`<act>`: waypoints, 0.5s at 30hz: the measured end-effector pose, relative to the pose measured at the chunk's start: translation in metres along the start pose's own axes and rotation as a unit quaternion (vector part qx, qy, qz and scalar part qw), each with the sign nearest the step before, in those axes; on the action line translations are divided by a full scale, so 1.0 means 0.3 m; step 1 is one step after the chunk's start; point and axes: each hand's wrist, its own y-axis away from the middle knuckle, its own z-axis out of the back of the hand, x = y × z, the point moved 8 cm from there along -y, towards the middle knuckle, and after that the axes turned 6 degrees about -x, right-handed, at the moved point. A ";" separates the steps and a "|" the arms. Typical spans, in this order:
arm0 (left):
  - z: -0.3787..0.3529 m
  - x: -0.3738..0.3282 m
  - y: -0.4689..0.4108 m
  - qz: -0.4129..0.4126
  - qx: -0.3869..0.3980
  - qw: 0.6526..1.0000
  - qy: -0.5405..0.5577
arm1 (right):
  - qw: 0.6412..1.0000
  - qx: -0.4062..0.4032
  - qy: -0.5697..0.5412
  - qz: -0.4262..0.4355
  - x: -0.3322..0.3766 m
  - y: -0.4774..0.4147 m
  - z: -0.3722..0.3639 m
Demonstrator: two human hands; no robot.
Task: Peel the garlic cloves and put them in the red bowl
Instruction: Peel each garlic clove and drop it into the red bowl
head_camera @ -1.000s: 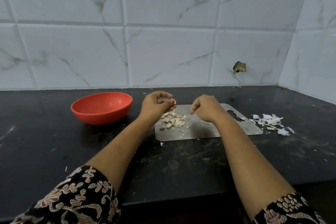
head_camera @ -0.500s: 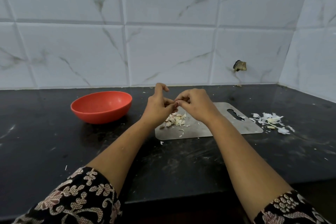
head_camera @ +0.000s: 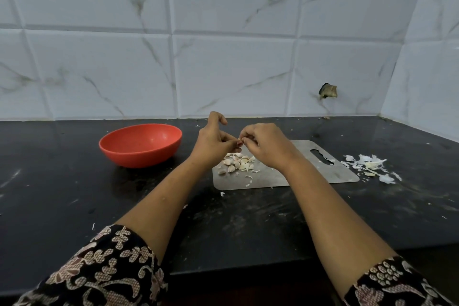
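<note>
Centrally, left grip and right grip meet fingertip to fingertip, both pinching one small garlic clove, largely hidden, held above the left end of the cutting board. Beneath them a heap of cloves lies on that end. Red bowl stands apart on the worktop, left of the board, toward the back edge. Loose peel lies just off the board's right end.

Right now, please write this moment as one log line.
peeling | left hand: holds garlic clove | right hand: pinches same clove | red bowl: beside board
</note>
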 end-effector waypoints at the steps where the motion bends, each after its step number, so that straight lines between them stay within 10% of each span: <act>1: 0.001 0.003 0.000 0.004 0.001 1.000 -0.002 | 1.000 0.003 0.007 0.005 0.004 0.000 -0.002; 15: 0.005 -0.010 0.010 0.016 -0.002 1.000 0.022 | 0.998 0.005 0.049 0.033 0.026 0.006 -0.018</act>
